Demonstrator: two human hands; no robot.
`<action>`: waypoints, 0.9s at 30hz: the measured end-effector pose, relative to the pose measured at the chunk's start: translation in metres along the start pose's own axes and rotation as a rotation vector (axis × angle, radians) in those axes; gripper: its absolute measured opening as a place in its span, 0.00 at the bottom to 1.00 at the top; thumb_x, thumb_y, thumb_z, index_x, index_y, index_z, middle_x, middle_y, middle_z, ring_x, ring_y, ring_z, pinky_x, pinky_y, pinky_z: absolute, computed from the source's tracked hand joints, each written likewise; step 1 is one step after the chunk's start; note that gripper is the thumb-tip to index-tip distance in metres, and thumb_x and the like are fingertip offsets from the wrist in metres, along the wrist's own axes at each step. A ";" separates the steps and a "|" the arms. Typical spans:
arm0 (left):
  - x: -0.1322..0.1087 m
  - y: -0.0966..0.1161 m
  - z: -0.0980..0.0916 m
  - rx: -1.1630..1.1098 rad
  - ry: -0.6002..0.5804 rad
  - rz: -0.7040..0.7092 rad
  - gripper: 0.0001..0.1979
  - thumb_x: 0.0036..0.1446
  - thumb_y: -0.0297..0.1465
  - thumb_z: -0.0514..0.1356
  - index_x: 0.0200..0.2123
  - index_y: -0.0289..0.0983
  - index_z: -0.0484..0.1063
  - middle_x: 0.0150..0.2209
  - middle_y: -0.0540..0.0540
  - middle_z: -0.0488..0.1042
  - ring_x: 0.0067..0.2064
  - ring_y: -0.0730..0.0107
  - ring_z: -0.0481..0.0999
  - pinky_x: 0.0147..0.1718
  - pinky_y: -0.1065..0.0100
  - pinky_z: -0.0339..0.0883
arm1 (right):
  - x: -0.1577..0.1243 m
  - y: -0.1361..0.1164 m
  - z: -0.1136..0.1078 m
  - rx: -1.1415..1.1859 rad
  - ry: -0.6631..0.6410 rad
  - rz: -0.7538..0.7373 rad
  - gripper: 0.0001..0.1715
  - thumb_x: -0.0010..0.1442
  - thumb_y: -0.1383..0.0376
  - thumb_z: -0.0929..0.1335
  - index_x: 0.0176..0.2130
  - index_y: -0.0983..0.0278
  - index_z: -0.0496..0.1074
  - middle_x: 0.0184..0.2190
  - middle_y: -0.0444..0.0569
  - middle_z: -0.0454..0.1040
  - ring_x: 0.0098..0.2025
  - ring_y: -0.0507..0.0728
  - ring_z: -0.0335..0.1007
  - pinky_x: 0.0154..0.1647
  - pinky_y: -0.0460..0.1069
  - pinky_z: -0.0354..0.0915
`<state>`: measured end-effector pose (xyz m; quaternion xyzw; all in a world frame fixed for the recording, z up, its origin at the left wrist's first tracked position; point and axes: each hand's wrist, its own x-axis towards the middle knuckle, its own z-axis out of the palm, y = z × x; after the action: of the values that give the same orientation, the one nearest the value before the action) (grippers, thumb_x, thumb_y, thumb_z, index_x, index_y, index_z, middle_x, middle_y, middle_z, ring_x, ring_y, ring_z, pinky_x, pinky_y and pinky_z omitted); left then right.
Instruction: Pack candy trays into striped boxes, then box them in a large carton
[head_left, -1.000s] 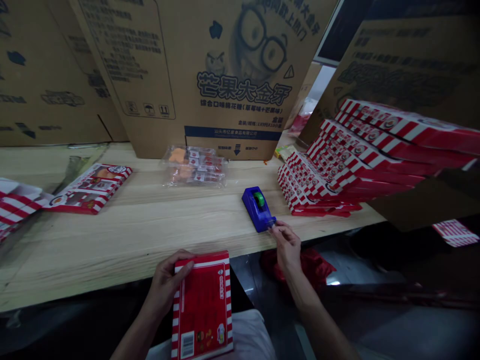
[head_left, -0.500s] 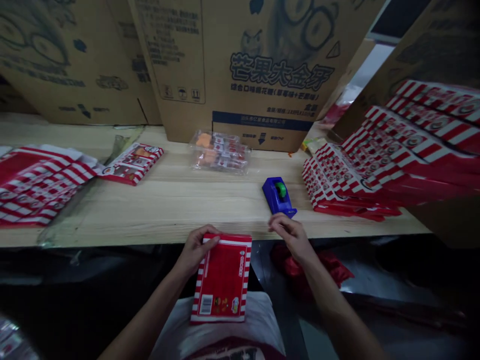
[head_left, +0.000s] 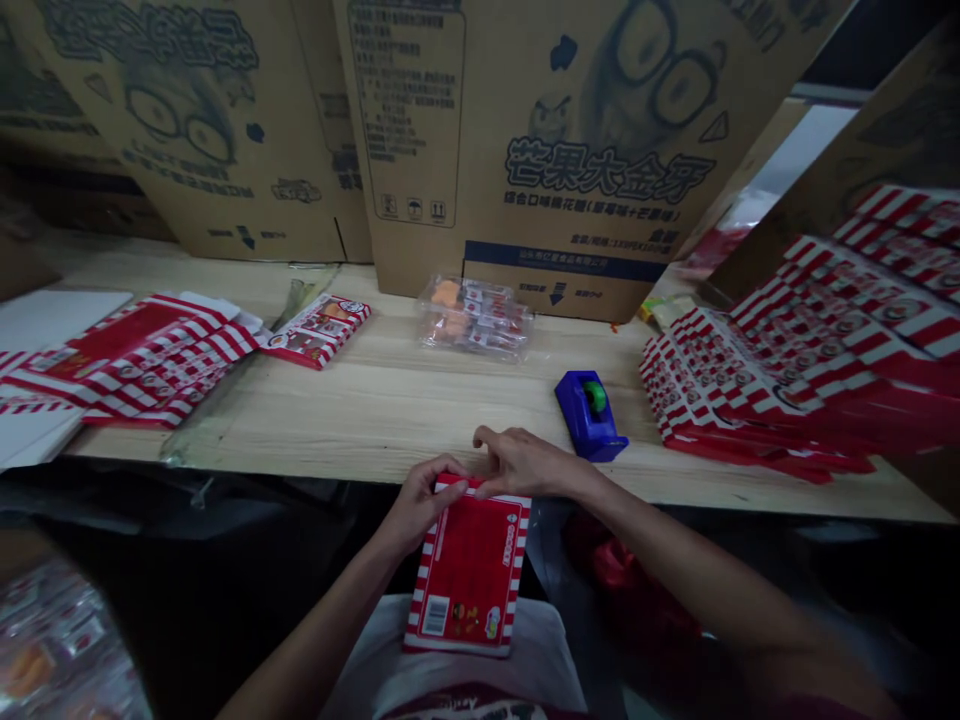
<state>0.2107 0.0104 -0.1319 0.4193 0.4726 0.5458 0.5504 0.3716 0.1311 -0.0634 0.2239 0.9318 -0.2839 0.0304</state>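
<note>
A: Background?
B: Brown printed cartons (head_left: 420, 250), standing beyond the left hand (head_left: 420, 505) and the right hand (head_left: 529, 465), on a pale wooden table (head_left: 360, 415).
A: Item in work?
B: Red box (head_left: 474, 565), one, striped borders, barcode side showing; lies below the fingers, in front of the person, just off the table's near edge.
A: State of the hands?
B: Left: grasping the box's upper left corner, thumb on its face. Right: thumb at the top edge, fingers bent above it; whether it pinches any tape, cannot tell.
A: Nearest the right hand?
B: Tape dispenser (head_left: 589, 418), blue, green core, beyond it and to its right. Farther right, stacked striped boxes (head_left: 701, 385).
A: Straight ahead of the hands?
B: Clear pack of sweets (head_left: 476, 318), one.
A: Left of the left hand?
B: Windowed box (head_left: 322, 332), one, beside overlapping striped cartons (head_left: 161, 365).
</note>
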 end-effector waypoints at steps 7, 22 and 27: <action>-0.007 0.015 0.001 0.110 -0.045 -0.012 0.12 0.56 0.37 0.62 0.40 0.36 0.72 0.37 0.48 0.73 0.37 0.68 0.72 0.35 0.71 0.65 | 0.006 0.018 0.008 0.509 -0.195 -0.006 0.24 0.45 0.50 0.75 0.23 0.66 0.67 0.17 0.37 0.61 0.22 0.47 0.54 0.24 0.43 0.48; -0.050 0.161 -0.046 0.969 -0.451 0.004 0.07 0.60 0.35 0.59 0.34 0.38 0.72 0.29 0.51 0.74 0.29 0.75 0.71 0.28 0.76 0.59 | 0.019 0.007 0.026 1.423 -0.409 -0.037 0.23 0.45 0.55 0.77 0.32 0.71 0.75 0.22 0.46 0.73 0.19 0.47 0.64 0.19 0.41 0.58; -0.043 0.214 -0.125 1.257 0.082 0.293 0.11 0.59 0.39 0.58 0.40 0.40 0.76 0.30 0.50 0.76 0.29 0.70 0.73 0.28 0.71 0.64 | 0.016 0.014 0.013 1.557 0.023 0.044 0.16 0.51 0.56 0.75 0.33 0.66 0.75 0.25 0.46 0.72 0.23 0.48 0.65 0.24 0.43 0.58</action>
<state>0.0461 -0.0277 0.0549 0.7007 0.6606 0.2499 0.1012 0.3624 0.1403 -0.0842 0.2021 0.4599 -0.8534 -0.1394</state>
